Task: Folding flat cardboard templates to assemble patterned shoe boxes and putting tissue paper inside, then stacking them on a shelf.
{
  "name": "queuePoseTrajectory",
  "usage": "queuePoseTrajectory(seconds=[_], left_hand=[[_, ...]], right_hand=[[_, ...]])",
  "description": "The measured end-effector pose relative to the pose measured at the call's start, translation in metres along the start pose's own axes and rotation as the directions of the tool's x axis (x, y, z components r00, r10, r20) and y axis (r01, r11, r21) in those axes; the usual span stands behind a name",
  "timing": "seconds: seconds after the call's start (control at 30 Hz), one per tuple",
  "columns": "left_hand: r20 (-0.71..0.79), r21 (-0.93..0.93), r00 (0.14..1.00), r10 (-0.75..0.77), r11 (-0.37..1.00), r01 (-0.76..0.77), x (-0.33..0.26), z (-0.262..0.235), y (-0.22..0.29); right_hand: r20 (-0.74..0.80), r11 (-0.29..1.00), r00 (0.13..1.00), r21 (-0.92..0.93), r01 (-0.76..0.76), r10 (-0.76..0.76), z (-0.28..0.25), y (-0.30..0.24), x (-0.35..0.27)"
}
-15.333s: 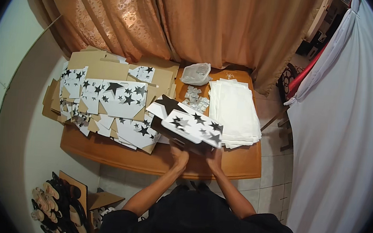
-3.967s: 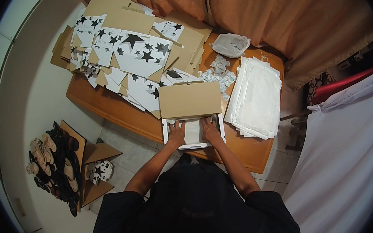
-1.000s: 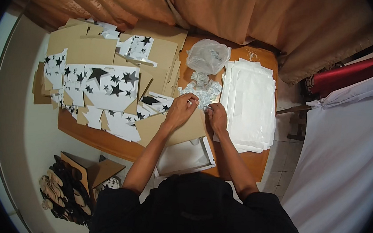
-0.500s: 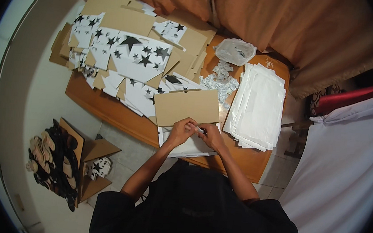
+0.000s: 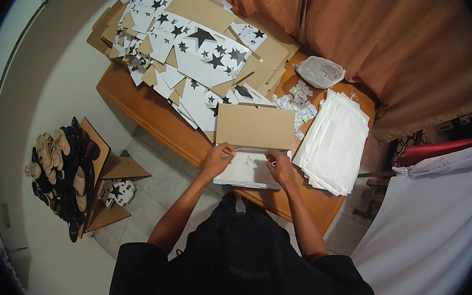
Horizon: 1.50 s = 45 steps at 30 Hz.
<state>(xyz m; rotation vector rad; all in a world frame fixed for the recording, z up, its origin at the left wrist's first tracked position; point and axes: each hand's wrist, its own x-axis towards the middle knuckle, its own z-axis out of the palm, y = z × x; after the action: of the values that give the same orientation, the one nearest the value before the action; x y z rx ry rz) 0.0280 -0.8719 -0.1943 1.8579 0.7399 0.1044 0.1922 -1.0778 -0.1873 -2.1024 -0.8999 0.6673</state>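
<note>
An open cardboard box [image 5: 247,183] lies in front of me, its brown-inside lid [image 5: 255,128] raised at the far side. White paper lines the box, and a small clear-and-white sachet [image 5: 250,160] rests on it. My left hand [image 5: 218,159] is at the box's left edge, fingers loosely bent and holding nothing visible. At the right edge is my right hand [image 5: 281,166], thumb and fingers apart, also with nothing visible in it. Whether either hand touches the box walls is hard to see.
Flat star-printed cardboard pieces [image 5: 198,60] pile up at the left of the wooden table [image 5: 138,108]. Loose sachets [image 5: 297,103], a plastic bag [image 5: 320,72] and stacked white paper sheets [image 5: 334,145] are to the right. A shoe rack [image 5: 68,175] stands at lower left.
The sachet that was between my two hands now lies in the box on the paper. My hands have parted to the box's two sides. The whole view has shifted.
</note>
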Motion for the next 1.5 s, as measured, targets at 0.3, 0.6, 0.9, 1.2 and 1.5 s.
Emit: queuePoseTrajectory(seconds=[0.3,0.6,0.9,1.2,1.5], left_hand=[[-0.397,0.035,0.911,-0.115,0.990,0.140,0.007,-0.049,-0.044],[-0.240,-0.400,0.955,-0.174,0.914,0.067,-0.005,-0.051,0.007],[-0.167,-0.594,0.986,0.024,0.796,-0.120,-0.021,-0.059,0.020],[-0.082,-0.180,0.968,0.238,0.952,-0.249,-0.053,-0.046,-0.004],[0.049,0.000,0.973,0.225,0.974,-0.225,-0.094,-0.014,-0.021]], right_hand=[[-0.563,0.982,0.823,-0.185,-0.038,-0.074,0.005,0.046,0.015],[-0.295,0.837,0.910,0.539,-0.094,0.292,-0.022,0.008,0.000],[-0.172,0.511,0.952,0.860,0.019,0.253,-0.061,-0.002,-0.023],[-0.098,0.764,0.945,0.617,-0.188,0.312,-0.063,0.019,-0.061],[-0.171,0.996,0.985,0.078,0.034,-0.021,-0.033,0.043,-0.096]])
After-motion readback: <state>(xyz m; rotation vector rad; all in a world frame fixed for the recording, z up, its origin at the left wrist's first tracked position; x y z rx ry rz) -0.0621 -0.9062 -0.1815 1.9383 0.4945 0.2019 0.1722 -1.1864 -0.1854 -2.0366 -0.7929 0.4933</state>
